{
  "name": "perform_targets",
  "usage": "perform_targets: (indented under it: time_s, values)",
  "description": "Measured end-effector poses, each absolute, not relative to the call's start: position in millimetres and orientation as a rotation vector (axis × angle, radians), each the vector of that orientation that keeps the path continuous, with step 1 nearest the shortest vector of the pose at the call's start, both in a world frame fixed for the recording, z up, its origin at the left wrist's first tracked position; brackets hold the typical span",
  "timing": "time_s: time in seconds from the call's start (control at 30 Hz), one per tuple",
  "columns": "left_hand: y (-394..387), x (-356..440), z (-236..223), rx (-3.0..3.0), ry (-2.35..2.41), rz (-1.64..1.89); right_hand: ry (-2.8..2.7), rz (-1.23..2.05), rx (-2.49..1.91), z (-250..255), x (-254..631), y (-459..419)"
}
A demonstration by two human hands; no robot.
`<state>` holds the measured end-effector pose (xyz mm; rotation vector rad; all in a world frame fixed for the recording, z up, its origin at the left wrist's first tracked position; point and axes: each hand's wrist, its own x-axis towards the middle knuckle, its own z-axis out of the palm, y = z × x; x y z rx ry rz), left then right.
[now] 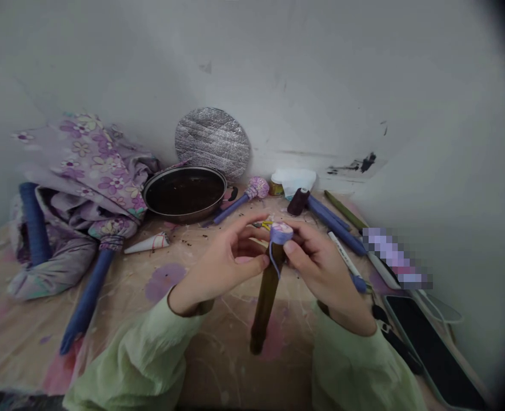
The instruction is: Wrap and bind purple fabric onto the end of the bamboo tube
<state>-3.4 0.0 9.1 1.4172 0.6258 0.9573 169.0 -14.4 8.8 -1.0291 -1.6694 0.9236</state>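
Note:
A brown wooden stick (263, 308) stands tilted in front of me, its top bound in a purple cloth strip (280, 235). A loose end of that strip hangs down the stick's side. My right hand (316, 260) grips the wrapped top, thumb in front and fingers behind. From the other side my left hand (224, 260) curls round the upper stick, with its thumb tip against the stick beside the dangling strip. Just by the left fingertips shows a small yellow tool (266, 225), mostly hidden; its kind is unclear.
Behind stands a dark round pan (184, 194); a silver foil disc (213, 142) leans on the wall. Left lie flowered cloth (102, 154), a purple-wrapped stick (87, 302) and a white cone (147, 244). Right are a thread spool (298, 201), a marker (344, 254) and a phone (432, 348).

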Motion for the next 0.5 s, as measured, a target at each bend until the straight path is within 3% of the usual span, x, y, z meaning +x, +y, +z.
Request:
perform_targets:
  time_s: [0.23,0.5]
  values:
    - [5,-6,8,1.876,0.635,1.561,-1.648,0.972,-1.064,8,161,-16]
    - [7,-22,21,2.167,0.523,1.337,-1.587,1.175,-1.013,3,159,-16]
